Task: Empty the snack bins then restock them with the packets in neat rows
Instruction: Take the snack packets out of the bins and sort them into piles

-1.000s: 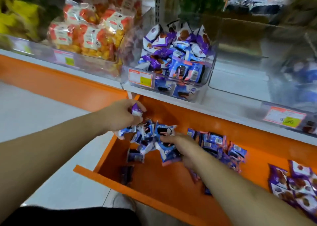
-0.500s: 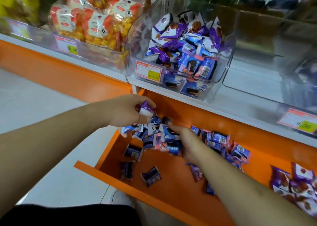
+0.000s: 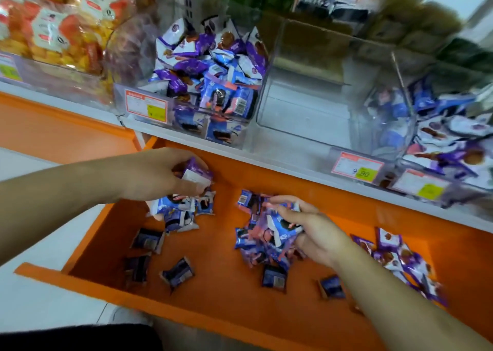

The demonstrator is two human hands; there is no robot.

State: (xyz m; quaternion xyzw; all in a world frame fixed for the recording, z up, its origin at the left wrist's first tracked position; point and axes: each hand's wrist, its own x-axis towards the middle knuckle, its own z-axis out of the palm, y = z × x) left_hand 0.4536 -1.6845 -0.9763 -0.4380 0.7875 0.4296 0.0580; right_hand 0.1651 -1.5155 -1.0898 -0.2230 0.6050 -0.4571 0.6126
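- Orange shelf (image 3: 226, 305): loose purple-blue packets (image 3: 176, 272) scattered across it.
- White shelf (image 3: 293, 164) above the orange shelf: clear bins, one (image 3: 248, 126) packed with packets, its right-hand neighbour (image 3: 314, 116) empty.

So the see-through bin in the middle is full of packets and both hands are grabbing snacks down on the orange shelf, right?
Not quite. In the head view the middle clear bin is empty. The rest holds: the left hand and right hand are both grabbing packets on the orange shelf.
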